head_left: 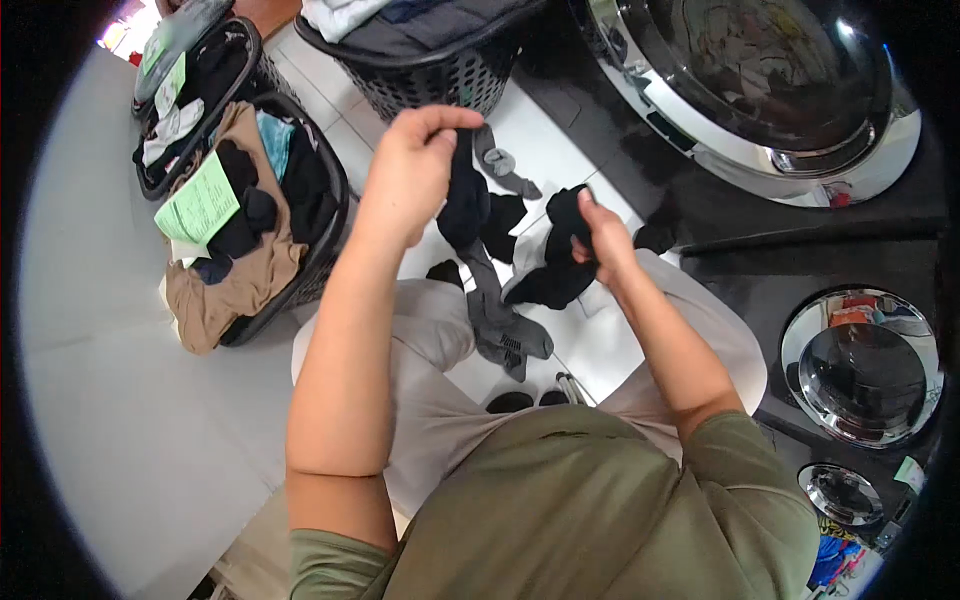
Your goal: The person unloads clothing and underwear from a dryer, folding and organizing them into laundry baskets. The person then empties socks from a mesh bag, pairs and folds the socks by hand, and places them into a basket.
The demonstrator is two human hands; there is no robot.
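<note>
Shirt (560, 500): nearest, olive.
Left hand (405, 175): nearly closed, dark sock (461, 205) pinched.
Right hand (612, 245): closed, black sock (560, 275) gripped between the knees.
Handling: socks are best held by the cuffs, clear of the grey socks (495, 310).
Hidden: left-hand contact partly masked; overlapping black edges barely separable.

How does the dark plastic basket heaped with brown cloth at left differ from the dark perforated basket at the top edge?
The left basket bears a green paper slip; the top basket shows none. Brown cloth spills over the left basket's rim, while the top basket shows dark grey cloth and white cloth. Both are dark and hold fabric.
</note>
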